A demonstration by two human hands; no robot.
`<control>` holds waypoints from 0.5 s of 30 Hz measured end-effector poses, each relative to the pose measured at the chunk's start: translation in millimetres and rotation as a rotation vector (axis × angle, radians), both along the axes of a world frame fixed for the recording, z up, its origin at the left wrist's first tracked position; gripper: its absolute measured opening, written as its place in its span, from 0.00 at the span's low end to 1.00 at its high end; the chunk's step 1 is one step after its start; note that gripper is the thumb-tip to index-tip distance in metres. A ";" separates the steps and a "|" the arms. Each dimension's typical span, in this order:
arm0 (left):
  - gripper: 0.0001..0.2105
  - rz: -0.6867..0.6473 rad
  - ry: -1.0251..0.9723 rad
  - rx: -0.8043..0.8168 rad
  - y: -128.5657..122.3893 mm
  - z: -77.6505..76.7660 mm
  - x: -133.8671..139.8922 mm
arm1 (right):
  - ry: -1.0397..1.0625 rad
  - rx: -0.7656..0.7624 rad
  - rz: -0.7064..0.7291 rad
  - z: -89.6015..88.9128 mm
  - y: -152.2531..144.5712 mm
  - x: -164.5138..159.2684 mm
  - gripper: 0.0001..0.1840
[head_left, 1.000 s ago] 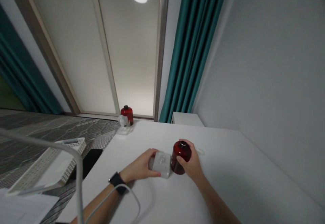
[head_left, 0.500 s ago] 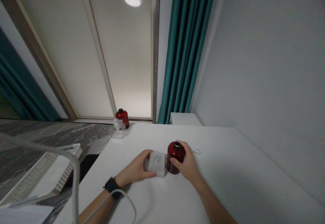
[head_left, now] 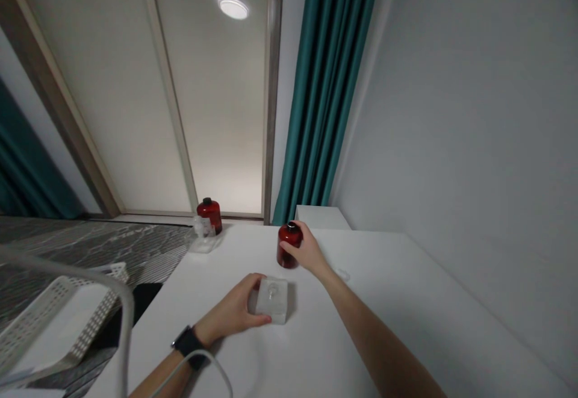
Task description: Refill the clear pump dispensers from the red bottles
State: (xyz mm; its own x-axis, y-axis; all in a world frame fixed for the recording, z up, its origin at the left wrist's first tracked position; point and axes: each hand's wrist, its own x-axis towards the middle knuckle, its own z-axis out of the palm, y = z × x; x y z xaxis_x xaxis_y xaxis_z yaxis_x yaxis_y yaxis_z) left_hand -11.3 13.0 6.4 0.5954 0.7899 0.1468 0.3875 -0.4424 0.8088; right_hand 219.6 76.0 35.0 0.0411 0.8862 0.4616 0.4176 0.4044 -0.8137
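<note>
My right hand (head_left: 307, 250) is wrapped round the right side of a dark red, see-through bottle (head_left: 286, 252) with a dark neck, held upright toward the far side of the white table (head_left: 334, 338). Nearer to me, my left hand (head_left: 239, 305) grips a clear, box-like block (head_left: 273, 297) from its left, thumb at the near edge and fingers at the far one. A small round knob shows on the block's top. Bottle and block are apart. A small clear item (head_left: 342, 274), too faint to name, lies beside my right forearm.
At the table's far left corner stand another red bottle (head_left: 210, 214) and a clear plastic piece (head_left: 203, 241). A white perforated basket (head_left: 58, 320) is at the left, below table level. A pale curved tube or cable (head_left: 126, 320) crosses the lower left. The wall (head_left: 474, 145) borders the right.
My right hand has carried the red bottle away from the block, toward the table's far edge. My left hand keeps its hold on the block. The view has shifted slightly.
</note>
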 end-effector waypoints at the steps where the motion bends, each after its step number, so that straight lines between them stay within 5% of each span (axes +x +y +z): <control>1: 0.28 0.002 0.000 -0.004 -0.3 0.3 0.0 | -0.007 0.000 0.004 -2.7 7.7 -3.2 0.32; 9: 0.28 0.006 0.017 0.003 -0.8 -0.7 0.6 | -0.079 -0.024 -0.002 -22.0 27.0 -10.2 0.36; 15: 0.33 -0.059 -0.001 -0.047 0.9 0.8 -4.9 | -0.173 0.043 -0.061 -9.3 -5.5 9.1 0.43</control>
State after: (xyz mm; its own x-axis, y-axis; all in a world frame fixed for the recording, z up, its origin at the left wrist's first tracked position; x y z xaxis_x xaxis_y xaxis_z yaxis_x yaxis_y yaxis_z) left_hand -16.2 14.0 7.1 0.6405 0.7598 0.1114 0.3609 -0.4260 0.8296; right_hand 228.7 70.4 25.6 0.0114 0.8639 0.5035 0.5746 0.4065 -0.7104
